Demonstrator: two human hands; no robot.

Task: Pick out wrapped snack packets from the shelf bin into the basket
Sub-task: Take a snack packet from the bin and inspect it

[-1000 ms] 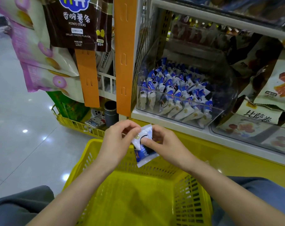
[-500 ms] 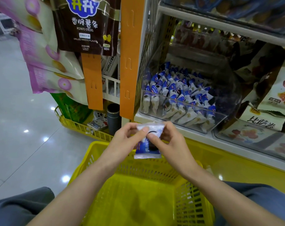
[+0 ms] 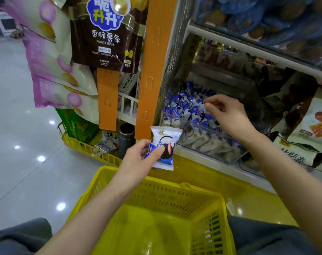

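One packet held: the left hand [image 3: 138,155] pinches a white-and-blue snack packet [image 3: 164,144], thumb across its front, just beyond the far rim of the yellow basket [image 3: 156,188].
Right hand: the right hand [image 3: 228,115] reaches into the clear shelf bin [image 3: 220,155], fingers loosely curled over the heap of packets [image 3: 186,105]; blur hides whether they grip one.
Basket floor: no packet shows on the part in view.
Step in hand: probably picking a second packet while the first waits to be dropped.
Doing it well: take a top packet by its crimped end rather than digging, and lift it clear of the bin's front wall. Bring the held packet back over the basket's middle before letting go.
Surface: the wrappers look slick, so a light pinch may slip; the clear bin wall is easy to misjudge.
Room: a shop aisle with a glossy pale floor [image 3: 18,126] and ceiling-light reflections. Hanging snack bags [image 3: 105,34] fill the left, and a low yellow rack [image 3: 83,144] sits beneath them.
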